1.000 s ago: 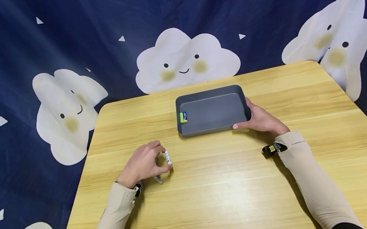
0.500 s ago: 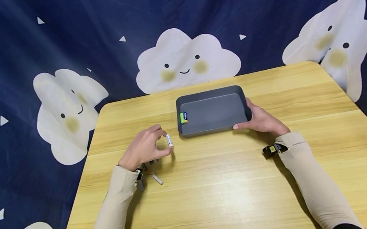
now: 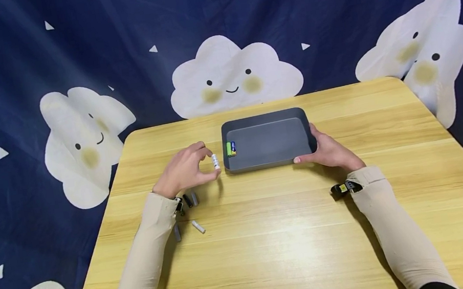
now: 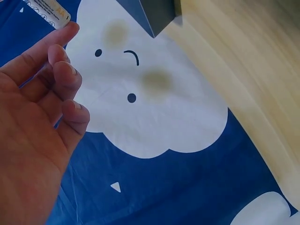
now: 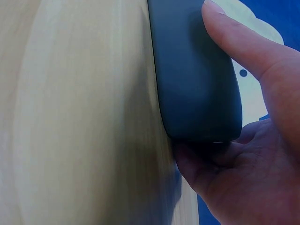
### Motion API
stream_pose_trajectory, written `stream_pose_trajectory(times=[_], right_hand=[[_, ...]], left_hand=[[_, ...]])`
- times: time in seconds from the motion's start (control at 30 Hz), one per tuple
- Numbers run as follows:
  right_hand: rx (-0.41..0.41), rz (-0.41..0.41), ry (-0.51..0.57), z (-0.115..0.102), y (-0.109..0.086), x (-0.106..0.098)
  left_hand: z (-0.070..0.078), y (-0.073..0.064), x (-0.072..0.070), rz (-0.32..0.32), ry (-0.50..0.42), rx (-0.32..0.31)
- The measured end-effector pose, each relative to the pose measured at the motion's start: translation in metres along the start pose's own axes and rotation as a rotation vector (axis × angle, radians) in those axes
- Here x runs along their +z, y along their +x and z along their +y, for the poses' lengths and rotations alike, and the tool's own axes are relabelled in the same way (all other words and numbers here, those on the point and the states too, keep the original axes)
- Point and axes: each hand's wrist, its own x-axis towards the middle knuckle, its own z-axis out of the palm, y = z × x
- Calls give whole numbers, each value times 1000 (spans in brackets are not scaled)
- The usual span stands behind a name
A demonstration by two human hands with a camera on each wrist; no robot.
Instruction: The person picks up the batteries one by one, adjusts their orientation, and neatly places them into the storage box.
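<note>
Between thumb and fingertips, my left hand (image 3: 186, 168) pinches a white AA battery (image 3: 215, 161), held just left of the tray. The left wrist view catches part of that battery (image 4: 49, 11) at the top, its "AA" print visible. A dark grey rectangular tray (image 3: 274, 163) lies on the table, with a green battery (image 3: 229, 149) and a blue-and-yellow battery (image 3: 233, 148) side by side at its left end. My right hand (image 3: 331, 152) grips the tray's front right corner, thumb on the front wall; in the right wrist view fingers reach beneath the corner.
Near the left forearm, several loose batteries lie on the wooden table (image 3: 274, 257): a white battery (image 3: 198, 226), a grey battery (image 3: 177, 232), a black battery (image 3: 187, 200) and another grey battery (image 3: 195, 198). A blue cloud-print curtain (image 3: 129, 20) hangs behind the table.
My left hand has carried the white battery away from me and slightly right, up to the tray's left side, uncovering loose batteries behind it. The right hand and tray stay put.
</note>
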Motion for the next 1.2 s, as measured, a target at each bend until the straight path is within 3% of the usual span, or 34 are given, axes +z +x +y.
stream_pose_trajectory(times=[0.3, 0.57, 0.87, 1.2], right_hand=[[-6, 9, -9, 0, 0, 0], [-14, 16, 16, 2, 2, -1], [10, 4, -2, -1, 0, 0], [38, -17, -29, 0, 0, -1]], left_hand=[[-5, 25, -4, 20, 21, 6], [-4, 49, -4, -13, 27, 5], [-7, 74, 11, -102, 26, -25], [-5, 92, 30, -153, 33, -6]])
